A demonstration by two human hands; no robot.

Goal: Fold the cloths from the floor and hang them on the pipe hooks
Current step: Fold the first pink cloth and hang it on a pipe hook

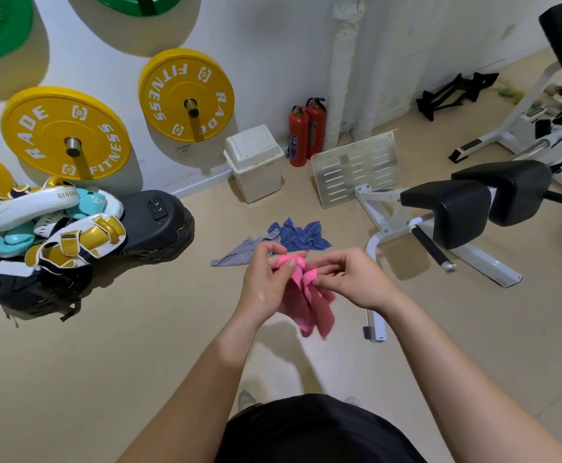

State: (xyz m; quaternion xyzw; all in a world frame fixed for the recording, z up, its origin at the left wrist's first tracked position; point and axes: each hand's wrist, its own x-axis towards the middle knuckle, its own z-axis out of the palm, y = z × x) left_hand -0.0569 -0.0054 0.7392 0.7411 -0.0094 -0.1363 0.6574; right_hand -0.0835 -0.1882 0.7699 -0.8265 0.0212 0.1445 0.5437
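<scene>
Both hands are working one pink cloth (pixel 309 305) at chest height above the beige floor (pixel 139 345). The left hand (pixel 266 282) is pinching the cloth's upper edge between thumb and fingers; the right hand (pixel 349 279) is gripping the same edge just beside it, fingers curled in. The cloth is hanging down between the two hands in loose, uneven folds, its lower corners dangling free. Its surface is reading as soft, plain, bright pink; no pattern is showing.

Two further cloths are lying on the floor beyond the hands: one blue cloth (pixel 301 235), crumpled in a heap, and one grey cloth (pixel 236 253), spread flatter and touching the blue one on its left side. Count of cloths in view: three.

Other items, counted: three yellow weight plates (pixel 66 133) are hanging on the white wall, one cut by the left frame edge, with green plates above, also partly cut off. Two red fire extinguishers (pixel 306 135) are standing side by side in the corner, just beside one white lidded bin (pixel 254 162). One perforated metal panel (pixel 356 168) is leaning near a wrapped white pipe (pixel 343 71). One pile of boxing pads (pixel 52 228) is resting at left. One white-framed bench with black pads (pixel 446 212) is standing at right.
</scene>
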